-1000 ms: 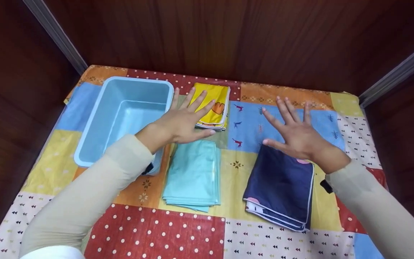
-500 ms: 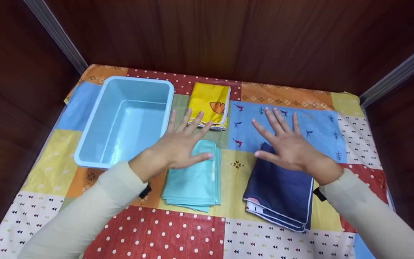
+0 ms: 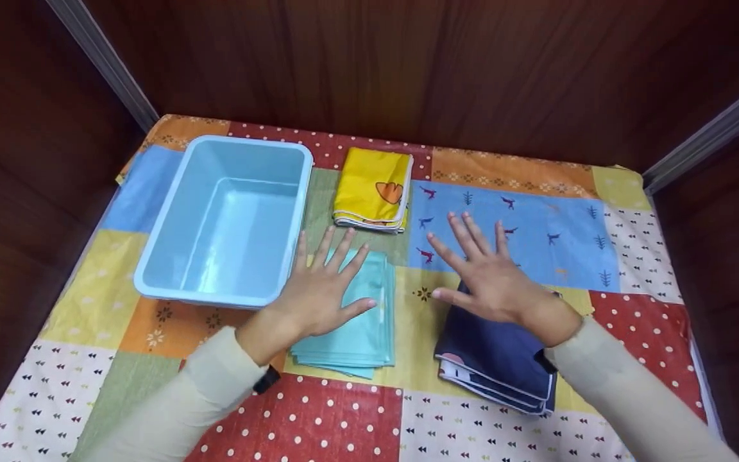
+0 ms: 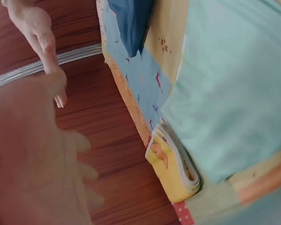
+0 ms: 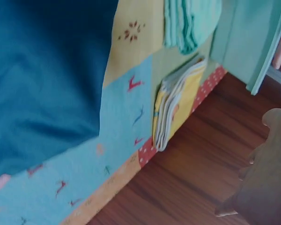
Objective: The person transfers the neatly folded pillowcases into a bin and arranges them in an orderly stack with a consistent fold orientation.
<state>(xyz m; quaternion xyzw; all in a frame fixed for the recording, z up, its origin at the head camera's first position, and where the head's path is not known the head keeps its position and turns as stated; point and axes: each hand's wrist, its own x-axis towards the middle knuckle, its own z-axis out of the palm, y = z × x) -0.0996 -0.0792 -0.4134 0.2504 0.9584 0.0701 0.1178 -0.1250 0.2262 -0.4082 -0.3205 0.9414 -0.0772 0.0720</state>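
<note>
Fingers spread and palm down, my left hand (image 3: pixel 312 295) hovers over a folded mint-green cloth (image 3: pixel 369 340), hiding its upper left part. My right hand (image 3: pixel 494 285), also with straight spread fingers, is above a folded navy cloth (image 3: pixel 498 359) with white piping and a pink patch. Neither hand holds anything. Both wrist views show a gap between the hands and the cloths; the mint cloth (image 4: pixel 229 84) fills much of the left wrist view and the navy cloth (image 5: pixel 47 75) the right. A folded yellow cloth (image 3: pixel 373 183) with an orange shape lies farther back, beyond the left fingertips.
A light blue plastic basin (image 3: pixel 142 282) stands at the left, its right rim close to my left fingers. Everything lies on a patchwork-print tablecloth (image 3: pixel 280 417). Dark wood panels (image 3: pixel 369 70) enclose the back and both sides.
Both hands have drawn back toward me, fingers still spread, and the right one has also shifted left. The yellow cloth is now fully uncovered. The cloths and basin stay in place.
</note>
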